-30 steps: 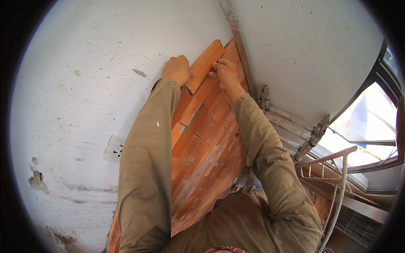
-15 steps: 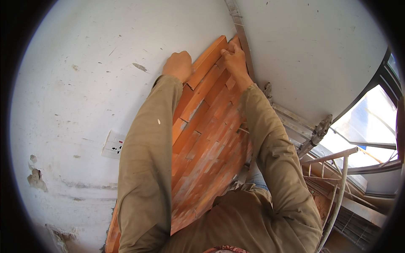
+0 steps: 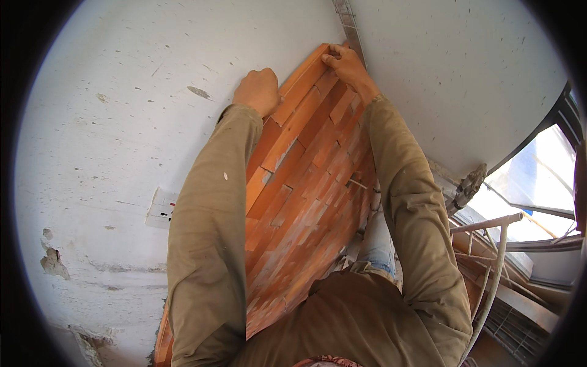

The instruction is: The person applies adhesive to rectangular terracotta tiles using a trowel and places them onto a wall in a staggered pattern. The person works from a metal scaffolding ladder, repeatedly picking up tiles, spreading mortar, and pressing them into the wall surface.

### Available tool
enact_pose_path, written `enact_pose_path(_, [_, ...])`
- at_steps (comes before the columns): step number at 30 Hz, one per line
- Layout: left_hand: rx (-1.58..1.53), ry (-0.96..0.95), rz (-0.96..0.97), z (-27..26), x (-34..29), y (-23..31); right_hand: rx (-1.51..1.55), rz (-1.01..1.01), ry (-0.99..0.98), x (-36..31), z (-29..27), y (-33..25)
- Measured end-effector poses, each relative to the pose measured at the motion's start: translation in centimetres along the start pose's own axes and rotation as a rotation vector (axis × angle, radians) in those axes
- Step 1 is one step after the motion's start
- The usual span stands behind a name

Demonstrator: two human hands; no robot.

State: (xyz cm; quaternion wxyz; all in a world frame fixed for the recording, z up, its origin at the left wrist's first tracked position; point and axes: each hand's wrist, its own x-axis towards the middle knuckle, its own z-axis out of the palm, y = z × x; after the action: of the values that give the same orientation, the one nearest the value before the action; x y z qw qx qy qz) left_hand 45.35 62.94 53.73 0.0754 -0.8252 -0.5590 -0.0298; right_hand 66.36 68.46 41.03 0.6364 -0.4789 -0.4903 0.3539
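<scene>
In front of me rises a wall of orange-red bricks (image 3: 306, 165) laid in staggered courses. A long smooth brick (image 3: 302, 73) lies along its top course, against the white wall. My right hand (image 3: 348, 66) is closed on the far end of this brick, thumb and fingers gripping its edge near the corner. My left hand (image 3: 257, 92) is curled into a fist beside the near part of the same brick, touching its left side. The left fingertips are turned away, so what they hold, if anything, is hidden.
The pale, spattered wall (image 3: 122, 134) stands at left with a socket plate (image 3: 160, 208). A metal strip (image 3: 350, 27) runs up the corner. Rightward are a rusty scaffold clamp (image 3: 468, 186), a metal frame (image 3: 489, 281) and a bright window (image 3: 532, 183).
My right hand has moved up and slightly left, from the corner gap onto the top brick's far end, its fingers closing there. My left hand stays at nearly the same spot.
</scene>
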Motion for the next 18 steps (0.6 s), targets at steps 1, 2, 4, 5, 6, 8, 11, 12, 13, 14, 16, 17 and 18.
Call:
enact_pose_path(1, [0.01,0.013,-0.001,0.1,0.0,0.0,-0.013,-0.033,0.006,0.0,0.0,0.3])
enact_pose_path(2, [0.021,0.026,-0.002,0.1,0.0,0.1,-0.024,-0.067,0.012,0.3,0.1,0.7])
enact_pose_path(4, [0.034,0.025,-0.008,0.1,0.0,0.2,-0.071,-0.114,0.026,0.8,0.1,1.4])
enact_pose_path(5, [0.033,0.011,-0.013,0.0,0.1,0.2,-0.108,-0.126,0.032,0.9,0.1,1.5])
enact_pose_path(6, [0.033,-0.003,-0.018,0.0,0.2,0.2,-0.144,-0.138,0.039,1.0,0.0,1.7])
enact_pose_path(8, [0.036,0.042,0.002,0.3,0.2,-0.1,-0.142,-0.126,0.057,0.9,0.3,1.6])
enact_pose_path(11, [0.046,-0.055,-0.012,-0.1,0.6,-0.2,-0.073,-0.088,0.042,0.7,0.5,1.1])
enact_pose_path(12, [0.048,-0.115,-0.021,-0.4,0.8,-0.1,-0.043,-0.071,0.032,0.6,0.4,1.0])
enact_pose_path(13, [0.028,-0.122,-0.021,-0.5,0.7,0.0,-0.057,-0.071,0.038,0.5,0.4,1.0])
enact_pose_path(14, [0.011,-0.127,-0.023,-0.7,0.5,0.2,-0.07,-0.073,0.044,0.6,0.4,1.1])
enact_pose_path(16, [-0.003,-0.139,-0.029,-0.8,0.5,0.4,-0.078,-0.081,0.058,0.6,0.4,1.2])
enact_pose_path(17, [0.0,-0.144,-0.033,-0.8,0.5,0.4,-0.074,-0.088,0.067,0.7,0.5,1.3])
enact_pose_path(18, [0.004,-0.15,-0.036,-0.8,0.5,0.4,-0.07,-0.095,0.076,0.8,0.5,1.5])
